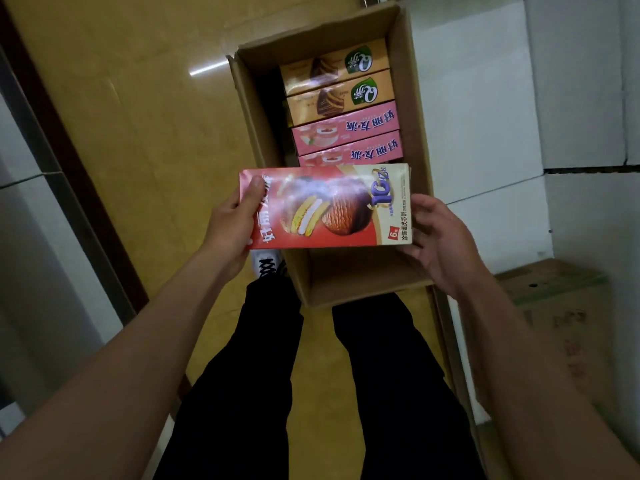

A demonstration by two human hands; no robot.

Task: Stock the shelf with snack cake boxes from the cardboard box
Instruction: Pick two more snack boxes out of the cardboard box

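I hold a red snack cake box (325,207) face up above the near end of the open cardboard box (360,282) on the floor. My left hand (235,220) grips its left end, thumb on top. My right hand (436,240) is at its right end, fingers relaxed against the edge and underside. Inside the cardboard box stand two pink snack cake boxes (346,133) and, farther back, two orange snack cake boxes (337,83). No shelf is in view.
The cardboard box sits on a glossy yellow floor (138,116). White panels (485,98) rise at the right, with another cardboard carton (561,306) at the lower right. A dark strip and grey surface (41,202) run along the left. My legs and a shoe (266,265) are below.
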